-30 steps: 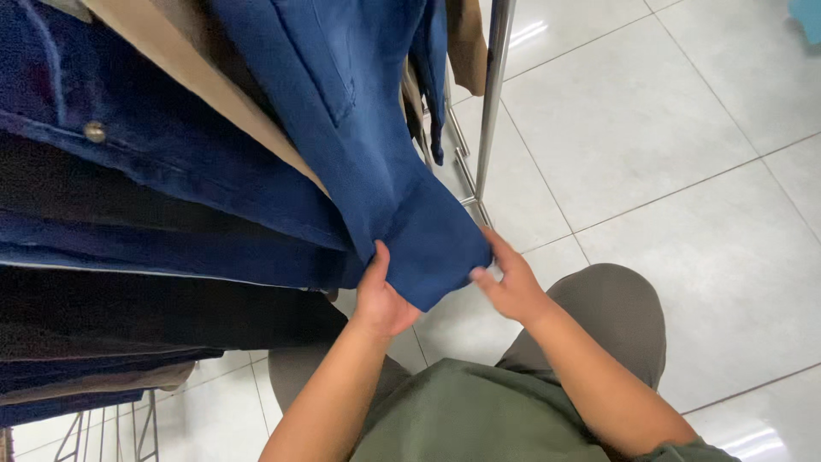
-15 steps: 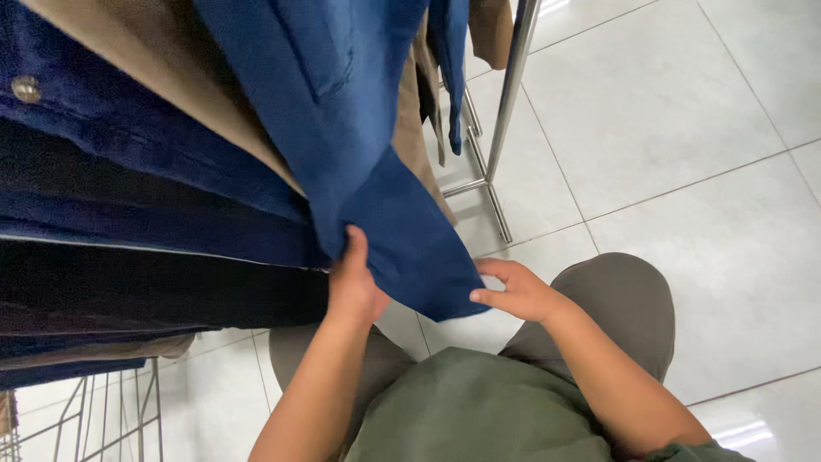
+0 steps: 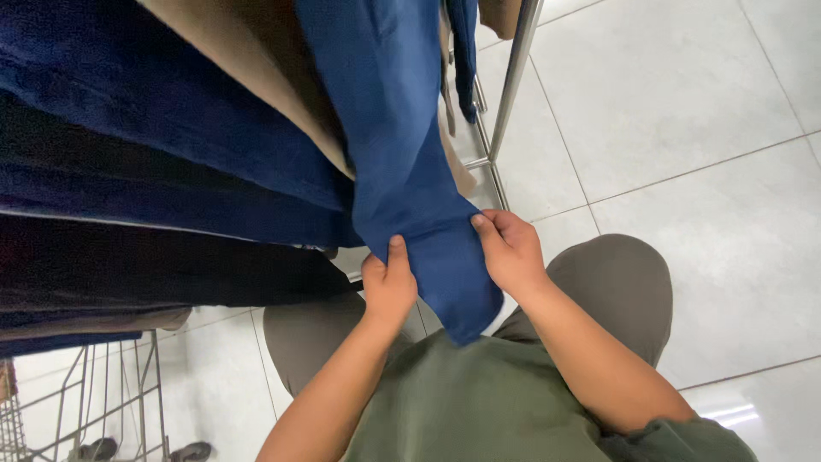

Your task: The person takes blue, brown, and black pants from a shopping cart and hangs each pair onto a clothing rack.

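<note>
Head view showed both hands, left hand [image 3: 389, 287] and right hand [image 3: 510, 250], pinching the blue trouser leg [image 3: 410, 171] hanging off the rack [image 3: 511, 85], apparently mid-straightening, needing a steady downward pull

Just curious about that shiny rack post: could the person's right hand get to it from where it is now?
Probably yes. The right hand grips the blue trouser leg just below the metal post, with only bare floor tiles between. It would have to let go of the cloth first.
</note>
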